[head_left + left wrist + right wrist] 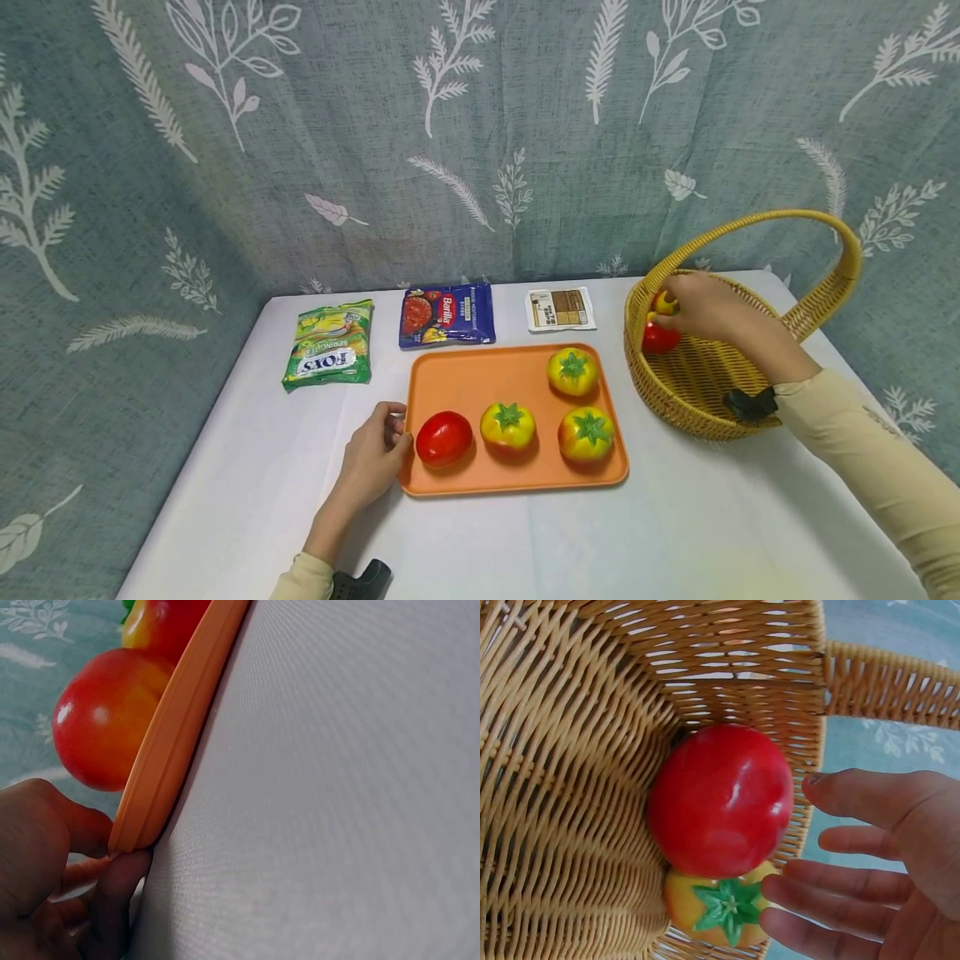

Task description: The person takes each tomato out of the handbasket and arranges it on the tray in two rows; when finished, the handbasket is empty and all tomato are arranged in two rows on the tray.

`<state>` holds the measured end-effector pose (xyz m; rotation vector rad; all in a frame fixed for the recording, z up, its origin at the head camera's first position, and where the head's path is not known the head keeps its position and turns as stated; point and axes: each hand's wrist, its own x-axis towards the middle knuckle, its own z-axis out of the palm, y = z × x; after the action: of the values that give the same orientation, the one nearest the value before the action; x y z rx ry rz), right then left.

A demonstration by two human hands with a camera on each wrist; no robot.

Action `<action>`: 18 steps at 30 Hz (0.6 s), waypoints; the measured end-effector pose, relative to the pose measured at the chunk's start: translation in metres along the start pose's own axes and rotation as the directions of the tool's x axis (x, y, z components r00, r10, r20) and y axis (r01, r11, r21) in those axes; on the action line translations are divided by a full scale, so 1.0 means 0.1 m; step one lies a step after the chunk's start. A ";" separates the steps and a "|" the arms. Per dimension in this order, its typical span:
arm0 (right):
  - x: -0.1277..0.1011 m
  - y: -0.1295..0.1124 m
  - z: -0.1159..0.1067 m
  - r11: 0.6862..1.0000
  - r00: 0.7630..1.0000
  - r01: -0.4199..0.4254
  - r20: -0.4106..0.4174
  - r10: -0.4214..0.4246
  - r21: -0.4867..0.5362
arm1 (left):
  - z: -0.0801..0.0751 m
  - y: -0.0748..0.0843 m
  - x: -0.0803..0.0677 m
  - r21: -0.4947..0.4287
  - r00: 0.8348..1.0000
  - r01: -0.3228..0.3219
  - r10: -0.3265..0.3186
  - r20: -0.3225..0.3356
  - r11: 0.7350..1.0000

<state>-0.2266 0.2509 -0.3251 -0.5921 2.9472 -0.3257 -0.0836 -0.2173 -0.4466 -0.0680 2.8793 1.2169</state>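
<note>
An orange tray [480,367] carries one red tomato [444,438] and several yellow-red tomatoes with green leafy tops, such as the front right one [586,434]. At its left edge, my left hand [375,454] pinches the rim between thumb and fingers, as the left wrist view shows close up. My right hand [708,308] is over the wicker basket [697,375], its fingers spread and relaxed in the right wrist view. Beside those fingers, inside the basket, lie a red tomato [720,799] and a yellow one with a green top [730,907].
Behind the tray lie a blue Barilla packet [447,315] and a small white-and-brown packet [560,309]. A green Fox's bag [329,346] rests at the back left. The basket's tall handle [825,292] arches over its right side. A patterned curtain [480,167] borders the white table [525,542].
</note>
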 end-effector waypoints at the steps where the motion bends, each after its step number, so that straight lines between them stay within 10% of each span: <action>1: 0.01 0.00 0.01 1.000 1.000 -0.007 0.008 0.008 -0.006 | 0.00 0.00 0.00 0.000 1.000 0.001 -0.001 0.001 1.000; 18: 0.00 0.08 0.10 0.999 0.997 0.000 0.081 -0.003 0.047 | 0.00 0.01 -0.01 0.001 1.000 0.004 -0.004 0.000 1.000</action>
<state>-0.2276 0.2565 -0.3364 -0.5871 2.8534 -0.3611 -0.0830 -0.2165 -0.4461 -0.0741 2.8778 1.2153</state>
